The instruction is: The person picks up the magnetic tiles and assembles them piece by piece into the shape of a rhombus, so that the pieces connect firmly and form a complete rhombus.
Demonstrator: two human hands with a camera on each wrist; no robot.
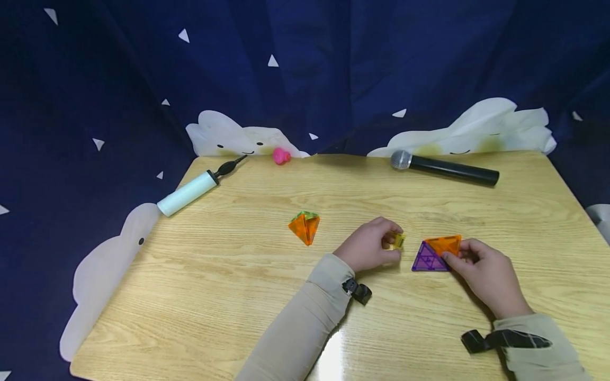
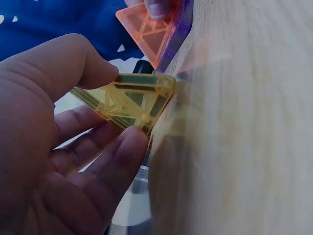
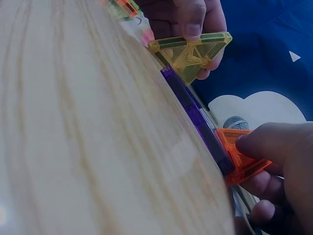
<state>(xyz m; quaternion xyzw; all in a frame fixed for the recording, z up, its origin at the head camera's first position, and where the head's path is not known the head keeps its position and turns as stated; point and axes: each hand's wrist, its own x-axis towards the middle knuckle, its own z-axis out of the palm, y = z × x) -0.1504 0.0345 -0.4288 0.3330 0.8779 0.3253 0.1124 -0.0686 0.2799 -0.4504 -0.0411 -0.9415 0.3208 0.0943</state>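
Observation:
Between thumb and fingers, my left hand [image 1: 373, 246] pinches a translucent yellow triangular magnetic tile [image 2: 132, 98], tilted up from the table. My right hand [image 1: 491, 272] grips a translucent orange triangular tile [image 1: 444, 245] by its right side, thumb on its face. The orange tile meets a purple triangular tile [image 1: 428, 259] along one edge. In the right wrist view the purple tile lies low on the wood, and the orange one stands up from it. A gap separates the yellow tile from the purple one in the head view.
A small orange and green tile pyramid [image 1: 305, 227] stands left of my left hand. Along the back lie a black microphone [image 1: 445, 168] and a pink knob-like object [image 1: 281, 156]. A pale blue hand pump [image 1: 190, 191] lies at the table's [image 1: 190, 296] left edge.

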